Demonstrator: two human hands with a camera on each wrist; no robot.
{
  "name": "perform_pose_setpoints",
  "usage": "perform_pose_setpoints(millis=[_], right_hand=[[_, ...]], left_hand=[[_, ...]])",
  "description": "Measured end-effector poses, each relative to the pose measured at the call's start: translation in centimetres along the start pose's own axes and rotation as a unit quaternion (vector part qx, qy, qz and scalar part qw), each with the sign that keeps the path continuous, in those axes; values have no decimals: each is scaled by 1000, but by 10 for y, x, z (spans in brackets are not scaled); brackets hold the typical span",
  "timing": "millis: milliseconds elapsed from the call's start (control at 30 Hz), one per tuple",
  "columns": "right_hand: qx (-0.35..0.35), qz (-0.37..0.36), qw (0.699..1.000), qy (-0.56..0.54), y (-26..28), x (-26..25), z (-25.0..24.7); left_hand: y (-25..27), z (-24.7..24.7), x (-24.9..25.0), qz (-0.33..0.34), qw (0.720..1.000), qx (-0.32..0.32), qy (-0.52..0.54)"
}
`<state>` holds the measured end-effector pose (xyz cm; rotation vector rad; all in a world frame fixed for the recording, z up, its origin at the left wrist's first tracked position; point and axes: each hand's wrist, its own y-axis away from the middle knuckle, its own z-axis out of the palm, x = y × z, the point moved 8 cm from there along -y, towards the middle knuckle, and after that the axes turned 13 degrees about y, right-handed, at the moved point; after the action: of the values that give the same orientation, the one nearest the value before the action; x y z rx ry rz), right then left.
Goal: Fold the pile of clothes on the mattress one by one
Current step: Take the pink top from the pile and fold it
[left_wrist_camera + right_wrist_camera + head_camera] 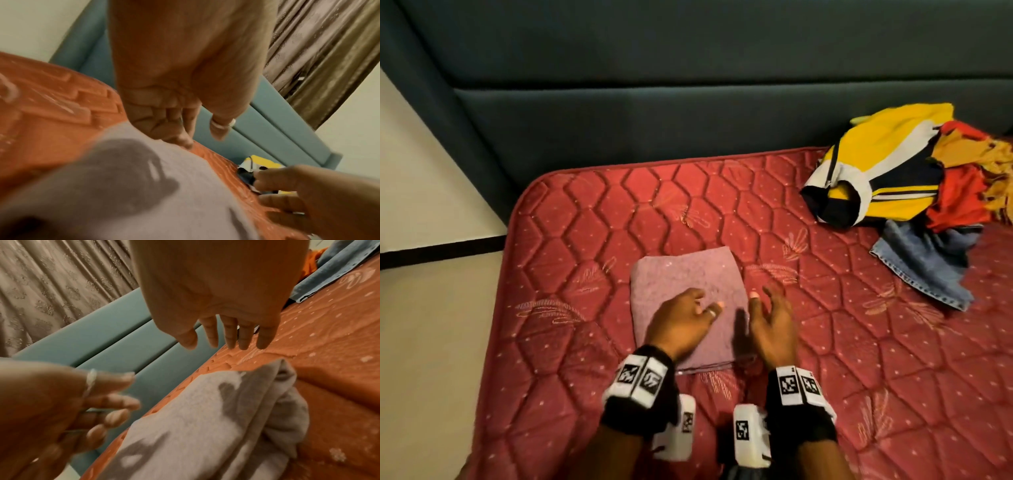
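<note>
A folded mauve towel (pixel 688 277) lies flat in the middle of the red quilted mattress (pixel 571 240). My left hand (pixel 698 308) is over the towel's near half, fingers loosely bent, holding nothing; its shadow falls on the towel (pixel 144 194). My right hand (pixel 767 305) hangs just off the towel's right edge, fingers spread and empty. In the right wrist view the right hand (pixel 226 335) points down at the mattress beyond the towel's layered edge (pixel 273 386). The pile of unfolded clothes (pixel 887 171) sits at the back right, with a yellow, white and navy garment on top.
Blue jeans (pixel 924 270) stick out from under the pile toward me, with red and orange garments (pixel 962 192) behind. A dark teal padded headboard (pixel 654 113) runs along the far side. The mattress ends at the left, with pale floor (pixel 431 325) beyond. Curtains (pixel 320 48) hang behind.
</note>
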<state>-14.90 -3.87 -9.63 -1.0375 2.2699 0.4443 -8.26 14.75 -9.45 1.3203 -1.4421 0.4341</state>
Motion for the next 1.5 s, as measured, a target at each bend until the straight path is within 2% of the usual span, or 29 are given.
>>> perform_pose_setpoints(millis=[67,133,200,267,367,467,533,633,700,767,833,900,967,1000,1067,1167,1300,1433,1500], right_hand=[[-19,9,998,52,1,-1,15],[-40,33,993,107,2,-1,27],[-60,64,985,148,2,5,35],[-77,88,980,161,-1,15,40],[-70,123,980,142,-1,29,29],[1,182,979,91,21,48,6],[12,230,972,35,43,67,13],[-49,290,956,-13,58,87,50],[-81,315,945,-43,54,102,74],[-91,305,947,-44,44,102,82],[-78,266,961,-18,34,68,59],[-71,168,983,28,13,24,38],[-77,40,996,30,-13,-24,27],[-85,-19,996,20,-25,-42,28],[-110,-75,991,34,-44,-57,44],[-116,-78,985,99,-40,-62,52],[-62,-8,996,61,21,-30,36],[-88,90,992,30,104,12,54],[-99,104,990,-1,125,25,70]], left_hand=[[12,-51,-25,13,992,110,-53],[21,-88,-46,6,980,174,-98],[15,-97,-74,-40,983,163,-74],[1,-87,-100,-97,989,111,-31],[-29,-73,-119,-77,993,88,31],[-59,-84,-113,-76,984,114,112],[-74,-92,-106,-93,974,122,168],[-91,-89,-104,-103,969,85,208],[-96,-91,-110,-122,969,87,196],[-93,-95,-107,-117,963,87,225],[-78,-99,-105,-113,946,86,290],[-44,-106,-110,-108,927,102,345],[8,-114,-123,-92,912,142,374],[34,-114,-135,-85,913,165,364],[86,-97,-155,-98,928,155,324],[138,-76,-174,-162,904,186,348],[134,-104,-181,-91,907,234,338],[113,-119,-170,-25,956,169,237],[105,-123,-162,3,974,149,170]])
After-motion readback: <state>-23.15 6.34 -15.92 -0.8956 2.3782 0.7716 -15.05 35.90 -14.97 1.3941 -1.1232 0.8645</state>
